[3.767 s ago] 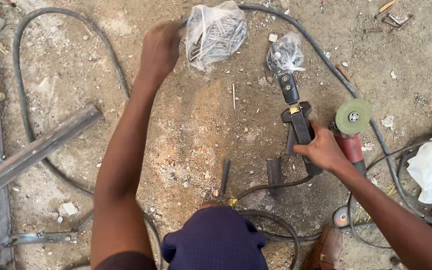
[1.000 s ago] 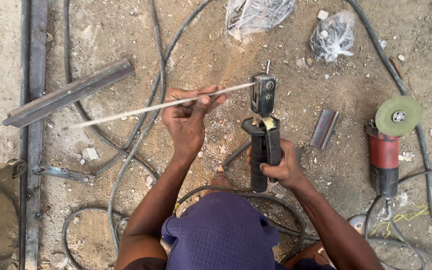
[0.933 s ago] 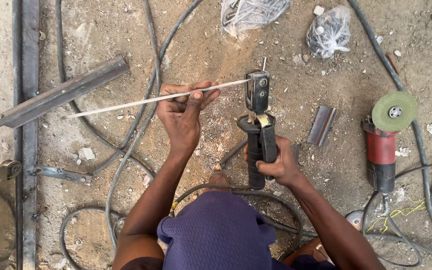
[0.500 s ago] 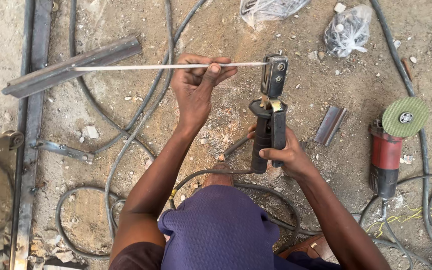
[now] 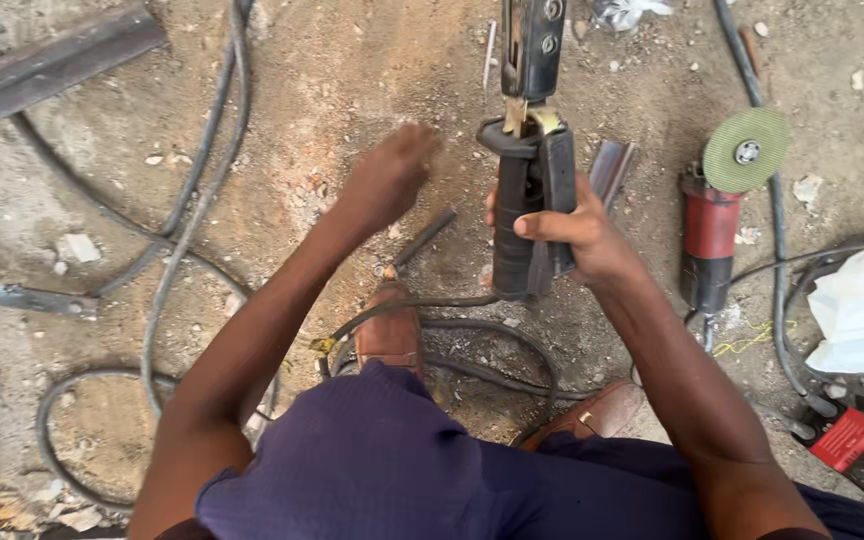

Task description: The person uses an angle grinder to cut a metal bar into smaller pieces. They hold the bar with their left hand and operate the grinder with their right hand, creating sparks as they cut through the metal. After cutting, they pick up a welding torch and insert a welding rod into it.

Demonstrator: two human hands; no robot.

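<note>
Rod no longer showing, the left hand [image 5: 387, 180] is hovering empty and loosely curled while the right hand [image 5: 577, 235] is gripping the electrode holder [image 5: 532, 170], now lifted upright.

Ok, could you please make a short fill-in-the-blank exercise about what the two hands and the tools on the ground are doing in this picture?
1. The right hand grips the black electrode holder by its ____.
2. The left hand holds ____.
3. The angle grinder on the ground has a ____ body.
4. The grinder's disc is ____ in colour.

Missing words: handle; nothing; red; green
</note>
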